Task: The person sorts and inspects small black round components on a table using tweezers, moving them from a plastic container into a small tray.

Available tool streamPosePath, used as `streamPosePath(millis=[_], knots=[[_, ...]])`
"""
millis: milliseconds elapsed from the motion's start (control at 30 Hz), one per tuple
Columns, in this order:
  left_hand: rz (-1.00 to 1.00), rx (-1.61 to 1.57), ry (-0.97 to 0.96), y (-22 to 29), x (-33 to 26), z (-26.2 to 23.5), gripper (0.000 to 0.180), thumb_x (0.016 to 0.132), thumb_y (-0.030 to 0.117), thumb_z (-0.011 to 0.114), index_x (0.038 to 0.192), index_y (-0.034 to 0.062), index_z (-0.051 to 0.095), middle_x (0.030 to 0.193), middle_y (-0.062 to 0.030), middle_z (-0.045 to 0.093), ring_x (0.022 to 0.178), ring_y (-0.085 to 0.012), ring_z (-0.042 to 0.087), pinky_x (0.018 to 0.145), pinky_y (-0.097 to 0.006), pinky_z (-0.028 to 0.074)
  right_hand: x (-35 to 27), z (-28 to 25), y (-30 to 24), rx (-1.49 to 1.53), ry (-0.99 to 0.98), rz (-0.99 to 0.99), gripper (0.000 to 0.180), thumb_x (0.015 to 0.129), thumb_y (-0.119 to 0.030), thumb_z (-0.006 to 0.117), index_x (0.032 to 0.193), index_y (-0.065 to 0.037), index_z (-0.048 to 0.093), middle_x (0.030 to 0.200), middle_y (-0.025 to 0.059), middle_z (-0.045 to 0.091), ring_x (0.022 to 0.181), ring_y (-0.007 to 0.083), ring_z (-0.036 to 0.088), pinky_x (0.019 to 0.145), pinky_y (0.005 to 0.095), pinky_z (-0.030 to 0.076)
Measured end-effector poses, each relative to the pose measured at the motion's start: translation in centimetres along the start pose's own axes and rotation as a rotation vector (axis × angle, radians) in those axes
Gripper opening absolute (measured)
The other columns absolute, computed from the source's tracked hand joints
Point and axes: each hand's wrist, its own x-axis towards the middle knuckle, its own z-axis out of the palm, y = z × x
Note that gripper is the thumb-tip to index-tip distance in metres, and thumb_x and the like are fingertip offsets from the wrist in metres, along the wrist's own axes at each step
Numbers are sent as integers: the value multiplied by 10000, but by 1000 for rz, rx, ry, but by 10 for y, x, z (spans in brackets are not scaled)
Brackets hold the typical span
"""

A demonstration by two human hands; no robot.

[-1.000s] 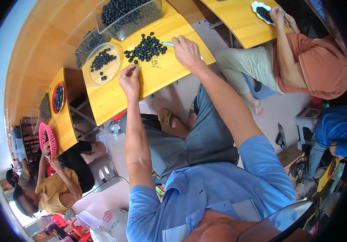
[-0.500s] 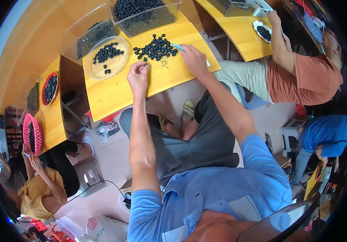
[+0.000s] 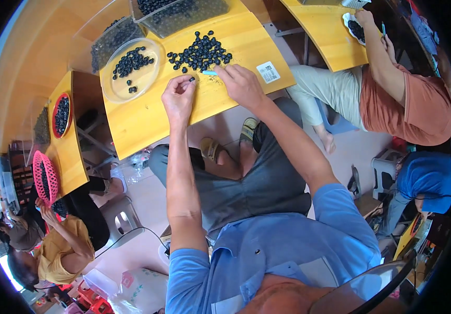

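My left hand (image 3: 178, 99) is closed in a pinch at the near edge of the yellow table. A small black round bead (image 3: 192, 79) shows at its fingertips. Closed around a slim light-blue tool (image 3: 209, 73), my right hand (image 3: 242, 88) holds it pointing left toward that bead, with a small gap between them. The tool's kind and its far tip are hard to make out. Just beyond both hands lies a loose pile of black beads (image 3: 202, 52), with fine dark crumbs on the wood beside it. A shallow round clear tray (image 3: 111, 91) to the left holds more beads.
Clear rectangular bins (image 3: 183, 22) of beads stand at the back. A white printed card (image 3: 268, 73) lies right of my right hand. Co-workers sit at side tables, with a white dish (image 3: 347, 22) on the right and a pink basket (image 3: 52, 180) on the left.
My right hand has moved left and nearer, bringing the blue tool close to my left fingertips. The white card, mostly covered before, now shows. The whole view has shifted slightly.
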Motion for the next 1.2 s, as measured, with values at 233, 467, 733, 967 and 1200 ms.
streamPosePath(millis=[233,467,733,967,1200], knots=[[47,63,-88,12,-7,9,220,912,-14,774,1117,-27,693,1008,-63,736,895,-100,685,852,-247,563,-4,3,5,58,-37,-65,340,841,-59,645,1177,-31,692,883,71,607,822,243,642,710,378,551],[56,37,-84,12,-5,10,255,891,-33,782,1110,-31,653,984,-83,742,881,-116,712,830,-258,587,-4,4,4,34,-41,-108,244,877,-113,635,1103,-45,698,822,52,596,814,223,657,703,367,562],[56,-22,-94,8,-4,9,294,892,-52,774,1142,-36,619,994,-90,730,906,-121,708,844,-258,583,-3,3,2,20,-34,-103,252,876,-113,639,1110,-44,700,827,51,601,806,224,657,700,367,564],[51,-19,-101,4,-4,6,306,893,-55,775,1150,-30,611,1008,-89,722,911,-122,700,844,-257,578,-6,4,2,21,-92,-10,295,855,-73,639,1140,-40,706,861,72,611,830,252,677,714,388,578],[28,-187,-70,5,-1,5,357,890,-62,777,1199,-23,603,1023,-75,702,906,-104,674,838,-234,558,-2,9,6,36,-119,54,338,849,-24,625,1176,-29,711,927,106,627,847,293,695,738,414,589]])
